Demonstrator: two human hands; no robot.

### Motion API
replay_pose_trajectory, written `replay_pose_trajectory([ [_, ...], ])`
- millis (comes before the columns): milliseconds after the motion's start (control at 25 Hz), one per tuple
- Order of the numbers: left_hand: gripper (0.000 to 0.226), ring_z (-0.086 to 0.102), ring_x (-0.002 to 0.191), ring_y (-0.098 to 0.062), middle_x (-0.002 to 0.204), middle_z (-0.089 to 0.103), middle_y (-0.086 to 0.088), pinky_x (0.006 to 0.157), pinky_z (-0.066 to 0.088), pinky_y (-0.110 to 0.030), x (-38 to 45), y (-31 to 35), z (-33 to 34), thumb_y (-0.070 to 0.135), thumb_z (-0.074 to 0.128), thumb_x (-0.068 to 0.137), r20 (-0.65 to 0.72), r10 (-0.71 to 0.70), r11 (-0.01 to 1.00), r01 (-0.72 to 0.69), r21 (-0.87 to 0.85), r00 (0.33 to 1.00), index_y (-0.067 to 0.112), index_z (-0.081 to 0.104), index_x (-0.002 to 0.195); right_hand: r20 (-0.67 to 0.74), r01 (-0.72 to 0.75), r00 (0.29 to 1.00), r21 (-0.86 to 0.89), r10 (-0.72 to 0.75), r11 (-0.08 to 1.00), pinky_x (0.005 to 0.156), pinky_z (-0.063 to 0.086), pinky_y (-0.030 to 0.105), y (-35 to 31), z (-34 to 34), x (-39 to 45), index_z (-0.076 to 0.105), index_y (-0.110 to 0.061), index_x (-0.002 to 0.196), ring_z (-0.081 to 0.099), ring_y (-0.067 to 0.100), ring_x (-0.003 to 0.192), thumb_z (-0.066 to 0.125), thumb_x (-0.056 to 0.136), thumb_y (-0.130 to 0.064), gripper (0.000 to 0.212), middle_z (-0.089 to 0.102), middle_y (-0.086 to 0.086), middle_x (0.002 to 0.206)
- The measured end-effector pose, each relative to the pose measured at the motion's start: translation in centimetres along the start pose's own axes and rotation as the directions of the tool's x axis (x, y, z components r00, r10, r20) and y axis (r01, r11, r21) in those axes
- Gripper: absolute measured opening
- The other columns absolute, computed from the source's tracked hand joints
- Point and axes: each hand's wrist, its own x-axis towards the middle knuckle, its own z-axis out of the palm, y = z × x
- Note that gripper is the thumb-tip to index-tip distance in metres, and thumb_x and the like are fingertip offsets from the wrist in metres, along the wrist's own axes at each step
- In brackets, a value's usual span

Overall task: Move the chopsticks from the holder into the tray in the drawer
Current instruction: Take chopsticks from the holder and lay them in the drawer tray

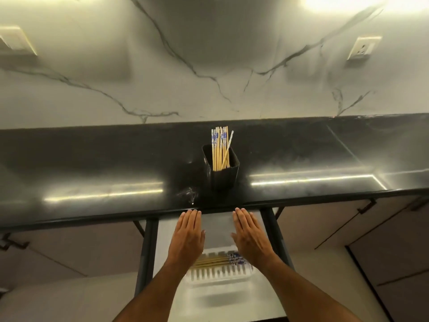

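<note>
From the head view, both hands are stretched flat over the open drawer (216, 228), palms down, fingers straight and together, so each grip is wide and holds nothing. The left hand (187, 235) and the right hand (249, 235) lie side by side with a gap between them, their fingertips reaching just to the front edge of the dark worktop (92, 163). Beyond the fingertips, and roughly in line with the gap between the two grips, the black holder (221, 175) stands upright on the worktop with a bunch of chopsticks (219, 151) in it, most standing straight and one leaning to the right. Below the wrists, nearer the person, the white slotted tray (218, 274) sits in the drawer with several chopsticks in the tray (216, 261) already lying across it, partly hidden by the hands. The task looks part done: the holder is far from empty. The flat, empty hands seem poised between loads, placed to reach forward for the next bunch.
</note>
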Motion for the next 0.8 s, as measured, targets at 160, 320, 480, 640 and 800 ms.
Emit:
replay_pose_trajectory([
  [160, 0.056, 0.047, 0.137, -0.029, 0.144, 0.053, -0.015, 0.117, 0.035, -0.046, 4.1, -0.6, -4.3, 0.034, 0.053, 0.097, -0.074, 0.008, 1.0, -0.008, 0.004, 0.997, 0.006, 0.046, 0.145, -0.083, -0.032, 0.996, -0.005, 0.031, 0.999, 0.117, 0.037, 0.049, -0.2, -4.9, 3.6, 0.035, -0.005, 0.151, 0.043, 0.034, 0.143, 0.058, 0.098, -0.039, 0.068, 0.044, 0.019, 0.154],
  [320, 0.051, 0.049, 0.135, -0.028, 0.141, 0.055, -0.014, 0.117, 0.035, -0.046, 9.3, 0.0, -8.3, 0.034, 0.049, 0.099, -0.141, -0.006, 1.0, 0.006, 0.003, 0.99, 0.005, 0.049, 0.142, -0.196, -0.048, 0.979, 0.003, 0.047, 0.999, 0.118, 0.037, 0.047, -0.3, -9.5, 7.8, 0.036, -0.006, 0.151, 0.042, 0.031, 0.142, 0.05, 0.102, -0.039, 0.061, 0.046, 0.015, 0.152],
  [480, 0.044, 0.054, 0.126, -0.023, 0.132, 0.061, -0.008, 0.116, 0.037, -0.043, 14.2, 1.0, -10.1, 0.031, 0.055, 0.097, -0.203, -0.029, 0.997, 0.014, -0.075, 0.979, 0.009, 0.053, 0.134, -0.272, -0.077, 0.958, 0.082, 0.097, 0.994, 0.114, 0.042, 0.042, 0.4, -12.0, 11.9, 0.045, -0.005, 0.144, 0.05, 0.028, 0.135, 0.058, 0.099, -0.034, 0.056, 0.054, 0.014, 0.143],
  [640, 0.027, 0.06, 0.103, -0.015, 0.111, 0.066, -0.002, 0.101, 0.049, -0.037, 18.7, 1.5, -10.7, 0.028, 0.058, 0.095, -0.258, -0.017, 0.986, -0.027, -0.166, 0.966, 0.015, 0.061, 0.119, -0.294, -0.051, 0.947, 0.262, 0.13, 0.964, 0.1, 0.053, 0.037, 2.0, -13.0, 16.3, 0.053, -0.008, 0.131, 0.058, 0.022, 0.114, 0.054, 0.098, -0.029, 0.039, 0.061, 0.009, 0.127],
  [800, 0.027, 0.062, 0.091, -0.017, 0.101, 0.067, -0.003, 0.089, 0.053, -0.037, 23.1, 1.6, -9.6, 0.033, 0.057, 0.093, -0.259, -0.117, 0.957, 0.039, -0.288, 0.959, 0.012, 0.065, 0.108, -0.179, -0.164, 0.948, 0.44, 0.265, 0.883, 0.1, 0.049, 0.029, 4.2, -12.4, 21.1, 0.056, -0.011, 0.128, 0.056, 0.015, 0.108, 0.047, 0.101, -0.036, 0.037, 0.061, 0.003, 0.122],
])
